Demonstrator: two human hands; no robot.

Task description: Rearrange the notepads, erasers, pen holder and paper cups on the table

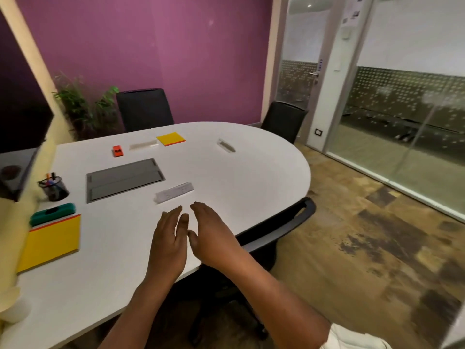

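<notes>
Notepad [51,241] sits at left edge of table [251,172], well left of both hands. Left hand [168,244] nearer, right hand [214,238] just beside it. Both flat-fingered, holding nothing.

Reference: grey hatch panel [124,178] set flush in the table top.

- Pen holder [54,188]: black mesh, upright, holding markers; just left of the panel.
- Green eraser [52,214]: lying flat; left of the panel's near corner.
- Large yellow notepad [50,243]: flat, closed, orange far edge; nearer and left of the panel.
- Orange eraser [117,150]: flat; just beyond the panel's far edge.
- Small yellow notepad [171,138]: flat; beyond the panel's far right corner.
</notes>
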